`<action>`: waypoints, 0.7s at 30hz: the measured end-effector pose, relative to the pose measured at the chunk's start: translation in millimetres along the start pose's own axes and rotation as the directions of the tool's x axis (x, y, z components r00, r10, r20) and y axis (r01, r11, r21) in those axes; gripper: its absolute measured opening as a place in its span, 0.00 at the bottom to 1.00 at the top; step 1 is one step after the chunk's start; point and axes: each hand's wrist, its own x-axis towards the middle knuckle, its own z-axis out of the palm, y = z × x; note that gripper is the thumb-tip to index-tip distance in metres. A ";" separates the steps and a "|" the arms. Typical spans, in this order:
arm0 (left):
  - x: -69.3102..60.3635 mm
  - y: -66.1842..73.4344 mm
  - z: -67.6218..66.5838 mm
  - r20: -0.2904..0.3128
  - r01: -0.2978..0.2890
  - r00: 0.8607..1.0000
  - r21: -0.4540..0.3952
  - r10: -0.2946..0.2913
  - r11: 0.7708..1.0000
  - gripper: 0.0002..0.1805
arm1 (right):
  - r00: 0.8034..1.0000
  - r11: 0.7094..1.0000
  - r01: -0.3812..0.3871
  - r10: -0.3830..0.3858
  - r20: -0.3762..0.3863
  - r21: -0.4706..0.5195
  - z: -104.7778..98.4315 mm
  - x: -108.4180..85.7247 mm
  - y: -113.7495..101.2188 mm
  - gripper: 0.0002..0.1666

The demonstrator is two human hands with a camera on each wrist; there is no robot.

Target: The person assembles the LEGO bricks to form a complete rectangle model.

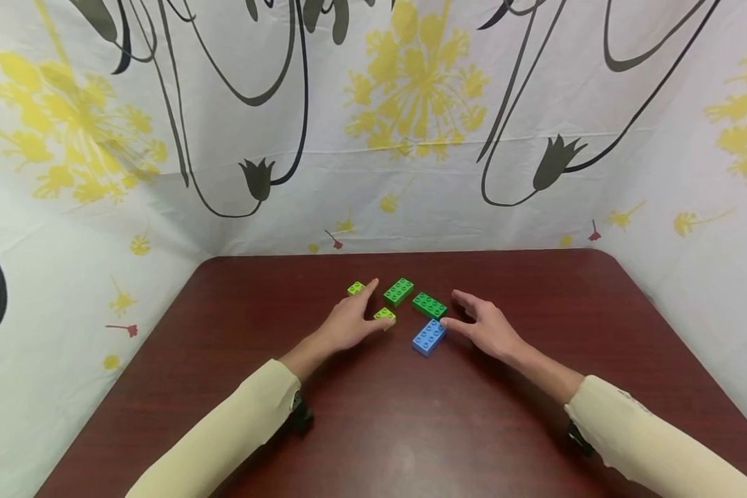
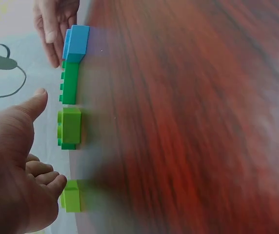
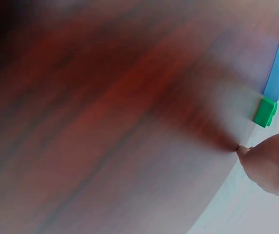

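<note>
Several studded toy bricks lie loosely grouped on the table. Two small lime bricks [image 1: 384, 315] are nearest my left hand [image 1: 348, 324], which hovers around them with fingers extended and thumb apart; the farther lime brick [image 1: 356, 288] is partly behind its fingers. Two longer green bricks [image 1: 399, 292] sit farther back, one of them [image 1: 429, 305] angled toward the right. Closest to my right hand [image 1: 488, 328] is a blue brick [image 1: 429, 337]; the thumb tip is by its upper right end, touching or not I cannot tell. Nothing is held in either hand.
The dark red wooden table [image 1: 398, 429] has rounded far corners. A white cloth with grey and yellow plant prints [image 1: 373, 200] hangs behind it and along both sides. Both forearms in pale sleeves [image 1: 224, 432] reach in from the near edge.
</note>
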 end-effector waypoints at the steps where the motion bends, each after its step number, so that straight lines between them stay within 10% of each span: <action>1: 2.1 0.4 1.7 -0.001 -0.001 1.000 0.002 0.001 1.000 0.53 | 1.000 1.000 -0.002 0.002 -0.002 0.009 0.2 1.2 -0.1 0.49; 21: 23.3 15.3 24.1 -0.066 0.021 0.998 0.020 -0.020 1.000 0.42 | 0.999 1.000 0.013 -0.012 -0.039 0.005 2.9 21.0 -3.8 0.35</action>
